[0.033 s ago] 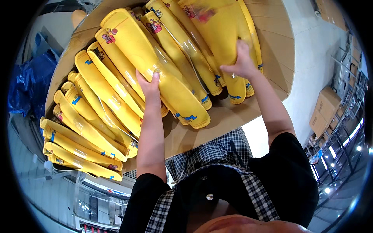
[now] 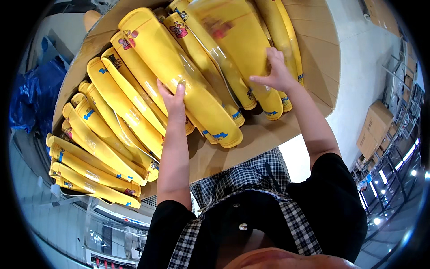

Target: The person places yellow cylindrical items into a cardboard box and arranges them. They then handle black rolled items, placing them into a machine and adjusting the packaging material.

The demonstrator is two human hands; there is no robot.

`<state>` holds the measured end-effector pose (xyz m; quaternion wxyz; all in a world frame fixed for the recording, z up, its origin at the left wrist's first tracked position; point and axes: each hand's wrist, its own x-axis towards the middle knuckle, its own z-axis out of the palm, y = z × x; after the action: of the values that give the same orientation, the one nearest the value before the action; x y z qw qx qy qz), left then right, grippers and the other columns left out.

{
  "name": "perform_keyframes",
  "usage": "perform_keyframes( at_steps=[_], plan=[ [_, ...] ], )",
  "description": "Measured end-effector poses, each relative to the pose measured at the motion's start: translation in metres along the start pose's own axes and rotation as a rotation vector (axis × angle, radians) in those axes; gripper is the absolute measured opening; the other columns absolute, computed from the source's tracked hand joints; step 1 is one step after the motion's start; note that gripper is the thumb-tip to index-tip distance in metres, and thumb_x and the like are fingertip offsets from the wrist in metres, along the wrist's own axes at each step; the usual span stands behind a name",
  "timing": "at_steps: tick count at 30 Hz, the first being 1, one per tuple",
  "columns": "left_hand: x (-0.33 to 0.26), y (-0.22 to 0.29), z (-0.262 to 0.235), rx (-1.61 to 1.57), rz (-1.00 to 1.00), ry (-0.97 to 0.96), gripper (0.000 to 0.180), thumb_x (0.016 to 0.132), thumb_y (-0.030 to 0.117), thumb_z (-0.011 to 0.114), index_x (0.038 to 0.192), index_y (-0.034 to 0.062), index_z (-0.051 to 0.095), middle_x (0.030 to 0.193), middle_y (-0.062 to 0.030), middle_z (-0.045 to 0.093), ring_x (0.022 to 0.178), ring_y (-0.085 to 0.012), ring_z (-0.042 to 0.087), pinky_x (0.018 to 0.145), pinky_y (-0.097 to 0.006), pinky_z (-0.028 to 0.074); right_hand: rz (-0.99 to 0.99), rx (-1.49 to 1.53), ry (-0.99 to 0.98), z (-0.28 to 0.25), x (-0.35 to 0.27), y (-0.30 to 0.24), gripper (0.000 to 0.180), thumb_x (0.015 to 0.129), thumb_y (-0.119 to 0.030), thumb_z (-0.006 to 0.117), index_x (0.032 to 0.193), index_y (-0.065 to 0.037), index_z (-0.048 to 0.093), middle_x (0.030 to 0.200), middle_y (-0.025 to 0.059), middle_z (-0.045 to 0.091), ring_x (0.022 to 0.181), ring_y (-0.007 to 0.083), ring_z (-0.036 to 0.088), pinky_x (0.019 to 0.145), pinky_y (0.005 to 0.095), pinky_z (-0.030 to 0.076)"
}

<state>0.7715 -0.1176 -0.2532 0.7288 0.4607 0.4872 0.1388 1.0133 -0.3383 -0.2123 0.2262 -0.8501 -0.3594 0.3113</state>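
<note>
Long glossy yellow folded plastic pieces (image 2: 121, 105) with cartoon prints and blue marks stand in a slanting row in a cardboard box (image 2: 316, 58). My left hand (image 2: 174, 101) is closed on one long yellow piece (image 2: 201, 107) in front of the row, its thumb on the surface and its fingers along the left edge. Farther right, my right hand (image 2: 278, 71) grasps the right edge of a broad yellow piece (image 2: 233, 36), thumb on the front. That piece is partly smeared by motion, and some of the right fingertips are hard to make out.
The box's near flap (image 2: 251, 150) lies before my checked apron (image 2: 244, 172). A blue plastic bag (image 2: 36, 92) is at the left. Brown cartons (image 2: 375, 125) and metal racks stand to the right beyond a pale floor (image 2: 358, 67).
My right hand has shifted slightly left, and the broad yellow piece has swung left, showing more of the pieces at its right. My left hand has stayed almost in place.
</note>
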Motion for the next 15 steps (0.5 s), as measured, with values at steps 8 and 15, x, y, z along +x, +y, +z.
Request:
perform_keyframes(
  at_steps=[8,15],
  plan=[
    [0.017,-0.015,0.005,0.02,-0.113,0.194,0.095,0.072,0.017,0.084,0.143,0.0012,0.022,0.13,-0.0155,0.048,0.116,-0.0239,0.051,0.099,-0.037,0.043,0.497,-0.216,0.345,0.028,0.037,0.043,0.084,0.072,-0.062,0.071,0.129,-0.002,0.052,0.125,0.0197,0.052,0.119,0.0338,0.05,0.1,0.0428,0.041],
    [0.012,-0.003,-0.019,-0.134,-0.166,0.113,0.088,0.073,0.017,0.083,0.14,-0.0013,0.029,0.127,-0.0157,0.053,0.113,-0.0231,0.055,0.097,-0.036,0.044,0.535,-0.162,0.178,0.009,0.047,0.028,0.063,0.078,-0.055,0.07,0.112,-0.003,0.064,0.11,0.0174,0.065,0.102,0.0293,0.063,0.09,0.0387,0.049]
  ],
)
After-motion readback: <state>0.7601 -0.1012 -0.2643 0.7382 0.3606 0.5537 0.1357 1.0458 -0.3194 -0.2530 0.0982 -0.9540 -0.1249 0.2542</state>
